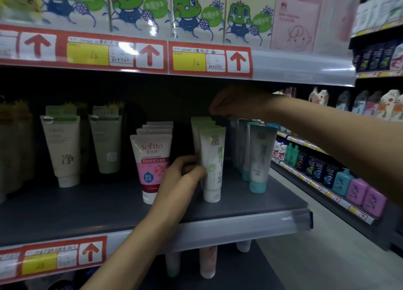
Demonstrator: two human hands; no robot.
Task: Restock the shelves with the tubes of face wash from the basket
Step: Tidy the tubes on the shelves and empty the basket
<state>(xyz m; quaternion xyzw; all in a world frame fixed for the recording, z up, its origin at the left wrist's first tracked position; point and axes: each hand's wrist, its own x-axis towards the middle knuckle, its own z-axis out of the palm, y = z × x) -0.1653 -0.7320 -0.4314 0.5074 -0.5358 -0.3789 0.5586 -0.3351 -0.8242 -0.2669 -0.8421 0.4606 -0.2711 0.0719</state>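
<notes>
The green tubes [212,165] stand in one row, cap down, on the dark shelf [239,211], between the Softto tubes [152,165] and the teal tubes [259,159]. The left hand [181,178] has curled fingers and thumb on the left edge of the front tubes, probably to keep the row upright and straight. The right hand [237,103] reaches over the row, fingers bent down to the tops of the rear tubes. It is in shadow, so I cannot tell if it pinches one. I think a tube is being put in at the back. The basket is not in view.

The shelf has bare space in front. Above it are red price labels [209,59] and frog boxes [196,12]. At the right, an aisle has shelves of bottles [340,180].
</notes>
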